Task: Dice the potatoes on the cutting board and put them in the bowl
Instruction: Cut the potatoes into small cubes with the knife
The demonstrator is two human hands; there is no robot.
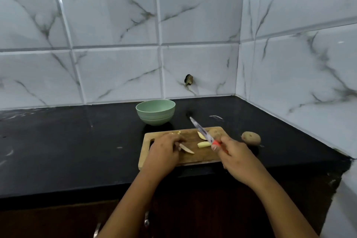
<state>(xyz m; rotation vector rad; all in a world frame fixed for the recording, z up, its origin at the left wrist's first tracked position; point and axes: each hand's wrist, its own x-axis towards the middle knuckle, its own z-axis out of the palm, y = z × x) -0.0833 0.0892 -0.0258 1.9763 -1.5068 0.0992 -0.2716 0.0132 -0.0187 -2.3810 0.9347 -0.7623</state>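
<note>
Nearest, a potato wedge [186, 149] is held on the cutting board [202, 155] by the left hand [165, 149], and a red-handled knife [204, 135] is gripped by the right hand [236, 159]. A whole potato [251, 137] is set beside the board, the green bowl [155, 112] behind.

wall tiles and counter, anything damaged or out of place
Yes. A dark, ragged hole breaks one wall tile just above the black counter. Also, a whole potato lies on the counter right of the cutting board, not on it.
</note>
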